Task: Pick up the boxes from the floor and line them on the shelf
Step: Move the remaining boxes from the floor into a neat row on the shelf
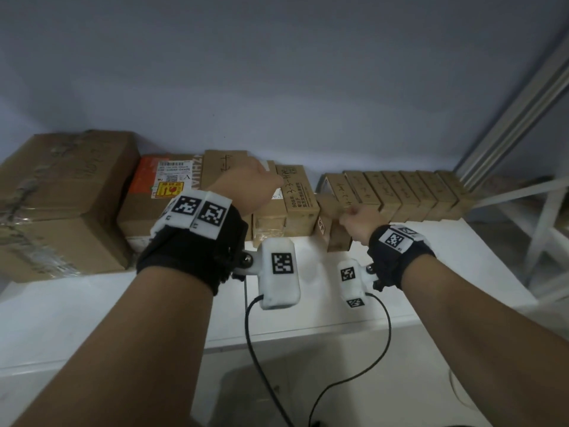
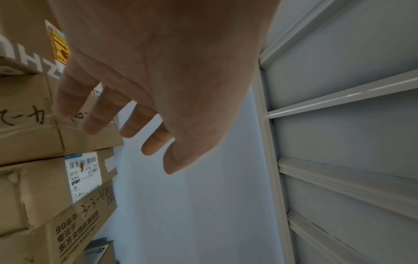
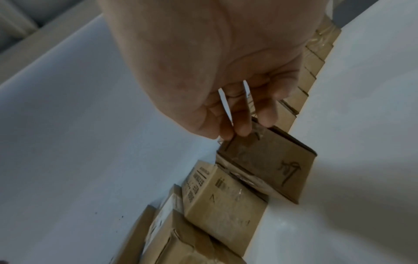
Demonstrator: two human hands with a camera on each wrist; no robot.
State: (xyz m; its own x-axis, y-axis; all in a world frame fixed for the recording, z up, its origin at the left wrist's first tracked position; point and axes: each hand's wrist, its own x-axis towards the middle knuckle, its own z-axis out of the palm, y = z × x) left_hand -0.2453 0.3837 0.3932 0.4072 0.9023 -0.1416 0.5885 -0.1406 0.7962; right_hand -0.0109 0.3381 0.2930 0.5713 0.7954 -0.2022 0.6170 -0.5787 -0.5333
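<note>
Right hand (image 1: 358, 219) fingers (image 3: 243, 125) touch a small box's (image 3: 269, 164) top edge (tilted) on the shelf (image 1: 431, 241); left hand (image 1: 249, 186), fingers (image 2: 97, 116) spread, rests above taller boxes (image 1: 295, 198).

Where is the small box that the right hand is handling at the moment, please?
In the head view the small box stands on the white shelf, right of centre, in the gap between the printed box and the right-hand row of boxes, under the right hand.
</note>
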